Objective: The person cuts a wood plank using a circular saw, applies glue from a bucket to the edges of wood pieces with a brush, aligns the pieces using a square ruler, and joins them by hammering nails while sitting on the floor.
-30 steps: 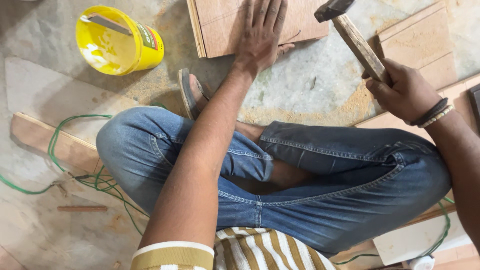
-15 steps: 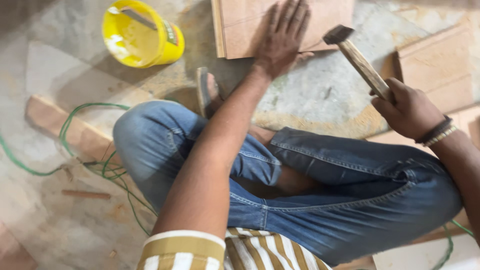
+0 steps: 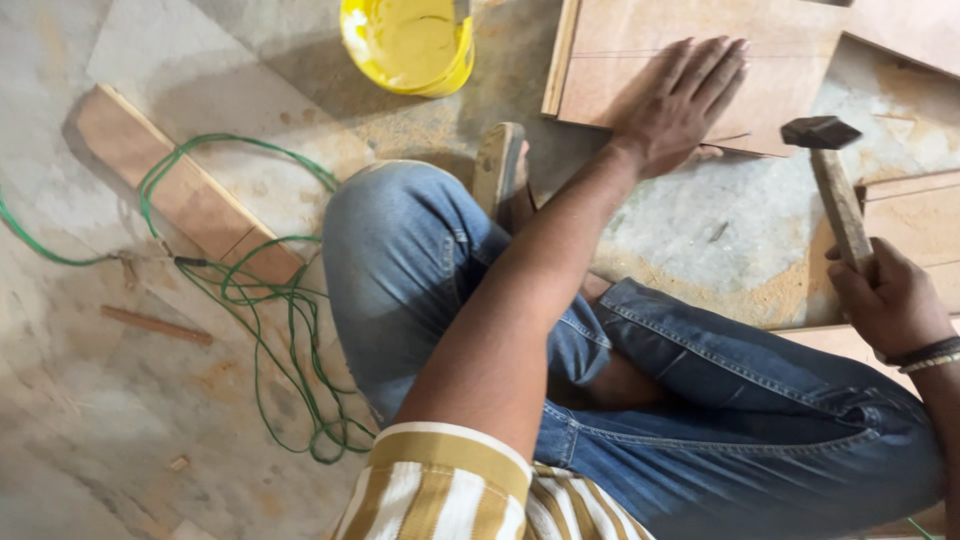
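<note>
We see the left hand [image 3: 680, 100] laid flat and fully open, fingers stretched together, palm down on a pale pinkish-tan rectangular tile [image 3: 690, 50] at about one o'clock in the view; it presses on the tile rather than gripping anything. The right hand [image 3: 888, 300], at three o'clock, is closed in a fist around the worn wooden handle of a hammer with a dark metal head [image 3: 835, 190]. The hammer head sits just beside the tile's lower right edge, at about four o'clock from the left hand; we cannot tell whether it touches the tile. A dark band circles the right wrist.

At twelve o'clock a round yellow plastic bucket [image 3: 408, 42] stands on the mottled grey floor [image 3: 700, 240], near the tile's left edge. We sit cross-legged in blue jeans [image 3: 420, 270], a sandal sole [image 3: 500, 165] showing between knee and tile. At nine o'clock a loose green wire [image 3: 270, 300] loops over a long tan tile strip [image 3: 185, 190].
</note>
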